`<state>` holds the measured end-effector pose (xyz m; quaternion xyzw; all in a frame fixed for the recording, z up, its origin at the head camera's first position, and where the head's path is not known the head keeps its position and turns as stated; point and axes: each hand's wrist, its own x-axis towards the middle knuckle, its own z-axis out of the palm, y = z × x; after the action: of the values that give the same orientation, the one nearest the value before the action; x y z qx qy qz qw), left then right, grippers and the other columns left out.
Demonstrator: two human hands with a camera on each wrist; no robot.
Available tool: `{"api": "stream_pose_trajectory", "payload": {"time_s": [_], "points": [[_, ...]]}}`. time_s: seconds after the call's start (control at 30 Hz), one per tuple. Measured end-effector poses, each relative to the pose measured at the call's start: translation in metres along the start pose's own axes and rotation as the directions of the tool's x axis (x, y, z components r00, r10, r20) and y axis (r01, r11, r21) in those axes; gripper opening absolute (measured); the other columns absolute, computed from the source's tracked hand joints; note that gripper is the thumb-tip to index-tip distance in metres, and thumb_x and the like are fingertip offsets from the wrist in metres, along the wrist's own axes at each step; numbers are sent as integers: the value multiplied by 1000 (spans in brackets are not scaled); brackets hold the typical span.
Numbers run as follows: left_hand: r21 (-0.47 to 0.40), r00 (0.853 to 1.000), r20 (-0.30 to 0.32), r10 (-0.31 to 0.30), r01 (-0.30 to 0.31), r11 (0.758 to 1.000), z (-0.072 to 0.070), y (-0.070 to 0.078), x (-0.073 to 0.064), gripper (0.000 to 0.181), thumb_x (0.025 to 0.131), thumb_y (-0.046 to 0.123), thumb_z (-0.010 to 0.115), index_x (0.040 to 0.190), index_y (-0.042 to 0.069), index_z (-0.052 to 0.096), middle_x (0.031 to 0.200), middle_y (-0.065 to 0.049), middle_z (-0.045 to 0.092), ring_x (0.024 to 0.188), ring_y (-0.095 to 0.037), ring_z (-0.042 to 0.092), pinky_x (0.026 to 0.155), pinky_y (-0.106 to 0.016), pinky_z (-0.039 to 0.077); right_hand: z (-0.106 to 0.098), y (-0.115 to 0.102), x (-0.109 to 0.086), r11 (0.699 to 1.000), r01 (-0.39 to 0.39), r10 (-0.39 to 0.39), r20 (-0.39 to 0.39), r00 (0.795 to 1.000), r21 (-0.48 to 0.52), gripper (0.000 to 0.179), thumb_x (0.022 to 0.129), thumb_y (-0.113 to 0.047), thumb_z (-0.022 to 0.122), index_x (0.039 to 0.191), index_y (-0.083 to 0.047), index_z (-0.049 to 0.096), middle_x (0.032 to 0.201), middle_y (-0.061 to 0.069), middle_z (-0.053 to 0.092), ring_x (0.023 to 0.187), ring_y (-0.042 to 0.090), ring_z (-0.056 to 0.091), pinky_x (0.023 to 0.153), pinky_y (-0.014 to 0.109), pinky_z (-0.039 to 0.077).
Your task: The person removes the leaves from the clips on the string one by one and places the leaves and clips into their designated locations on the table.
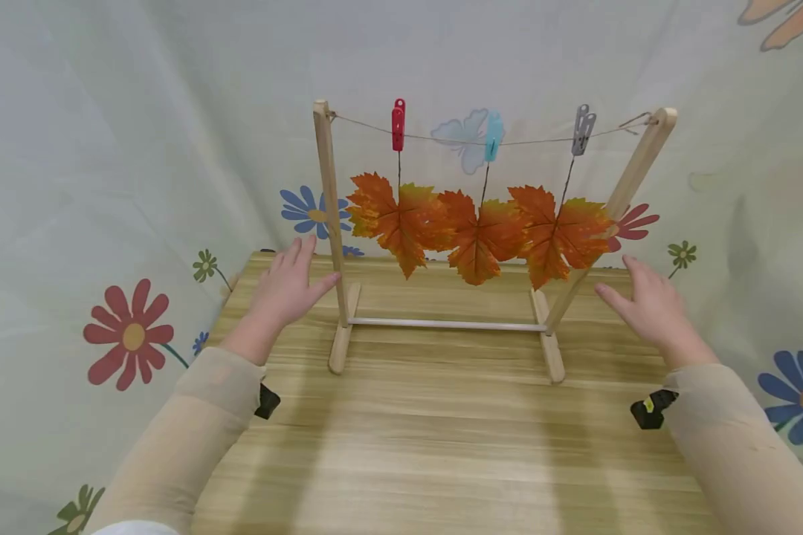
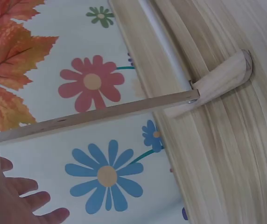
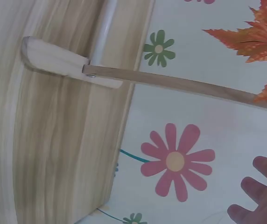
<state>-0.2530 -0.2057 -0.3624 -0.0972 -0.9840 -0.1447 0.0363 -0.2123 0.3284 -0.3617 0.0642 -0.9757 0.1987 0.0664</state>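
Note:
A wooden rack (image 1: 328, 215) stands on the table, a string (image 1: 535, 142) tied between its two posts. From the string hang three orange artificial maple leaves: a left leaf (image 1: 401, 223) under a red clothespin (image 1: 398, 128), a middle leaf (image 1: 479, 238) under a light blue clothespin (image 1: 493, 137), and a right leaf (image 1: 558, 232) under a grey clothespin (image 1: 583, 132). My left hand (image 1: 290, 282) is beside the left post, fingers extended, holding nothing. On the other side, my right hand (image 1: 649, 305) hovers near the right post with spread fingers and nothing in it.
The rack's wooden feet (image 1: 552, 357) rest on the wood-grain table (image 1: 435, 446), joined by a white crossbar (image 1: 442, 324). Behind the table hangs a pale curtain (image 1: 194, 111) printed with flowers and butterflies.

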Motion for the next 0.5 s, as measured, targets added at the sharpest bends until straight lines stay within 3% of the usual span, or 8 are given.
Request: {"api": "stream_pose_trajectory", "payload": {"time_s": [0.3,0.5], "points": [[-214,998,-56,31,-43,976,-6,2,1,87,91,60,44,150,6,10,151,-22,19,136,-43,17,109,-56,15,-10,-11,-2,980,-19,20,-1,1000,197,82,96,-44,47,144,11,11,142,37,22,127,55,24,101,65,20],[-306,995,-93,33,-60,950,-12,8,2,82,91,54,50,149,6,16,148,-21,27,134,-40,24,106,-56,21,-15,-17,-1,958,-61,67,-11,998,280,82,94,-47,47,146,7,12,142,34,25,123,54,31,96,66,27]]}}
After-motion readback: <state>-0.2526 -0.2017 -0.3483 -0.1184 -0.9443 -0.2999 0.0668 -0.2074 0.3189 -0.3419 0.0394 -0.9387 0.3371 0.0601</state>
